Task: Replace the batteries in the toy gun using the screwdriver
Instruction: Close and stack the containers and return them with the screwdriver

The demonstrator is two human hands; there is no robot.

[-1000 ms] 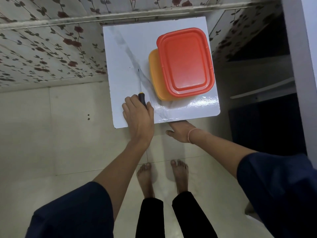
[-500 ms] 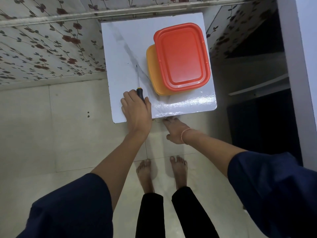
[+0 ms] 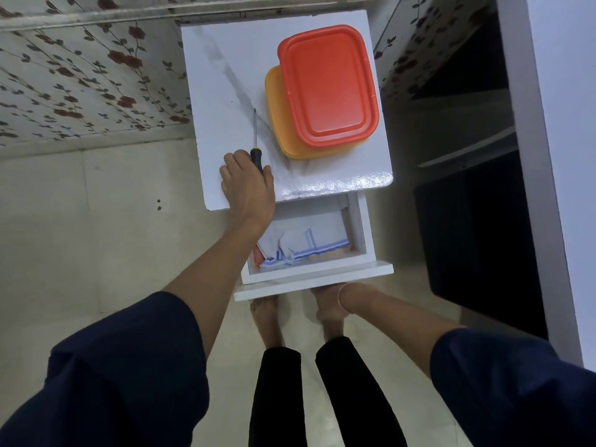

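Now gripping the black handle of the screwdriver [image 3: 256,160] with the left hand [image 3: 248,188], fingers curled tight round it, low on the white table [image 3: 219,75] just beside the orange box [image 3: 278,124] with the red lid [image 3: 329,85]. Reaching under the open drawer [image 3: 322,274] front with the right hand [image 3: 326,293]; cannot tell about those fingers, hidden

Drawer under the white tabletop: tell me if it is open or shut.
Open. The drawer juts out past the tabletop, its inside exposed with a striped cloth in it.
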